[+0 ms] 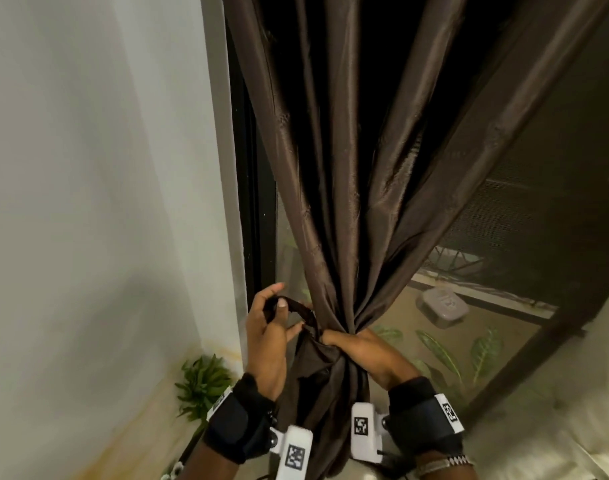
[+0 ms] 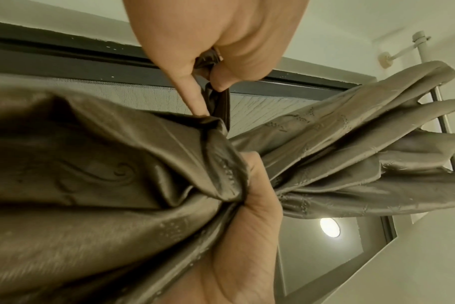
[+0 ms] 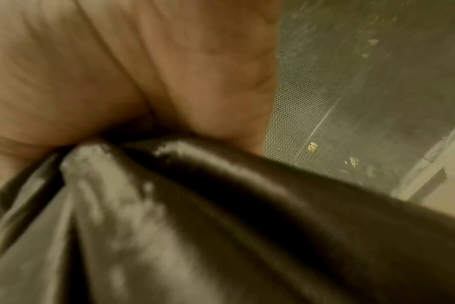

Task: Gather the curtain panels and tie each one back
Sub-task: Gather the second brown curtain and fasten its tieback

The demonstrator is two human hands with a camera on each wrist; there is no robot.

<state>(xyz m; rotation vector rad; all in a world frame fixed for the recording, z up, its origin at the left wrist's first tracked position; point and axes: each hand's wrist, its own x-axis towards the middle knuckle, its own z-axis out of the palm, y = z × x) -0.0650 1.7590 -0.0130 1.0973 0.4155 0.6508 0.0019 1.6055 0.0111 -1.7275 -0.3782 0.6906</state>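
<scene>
A brown satin curtain panel (image 1: pixel 341 174) hangs in front of a dark window and is bunched to a narrow waist low down. My right hand (image 1: pixel 362 348) grips that gathered waist, fingers wrapped round the fabric; the left wrist view shows the same hand (image 2: pixel 249 232) squeezing the curtain (image 2: pixel 104 185). My left hand (image 1: pixel 272 323) holds a dark brown tieback strap (image 1: pixel 298 306) just left of the bunch, pinching it between thumb and fingers. From the left wrist the hand (image 2: pixel 208 67) pinches the strap (image 2: pixel 220 102), which runs down behind the folds. In the right wrist view the palm (image 3: pixel 117 72) presses on blurred curtain fabric (image 3: pixel 195 226).
A white wall (image 1: pixel 88 202) stands at the left beside the black window frame (image 1: pixel 247 202). A green potted plant (image 1: pixel 202 382) sits on the floor below the left hand. A mesh screen (image 1: pixel 538 188) covers the window; leaves and a grey box (image 1: pixel 441 303) lie beyond. A white curtain rod bracket (image 2: pixel 403 49) shows above.
</scene>
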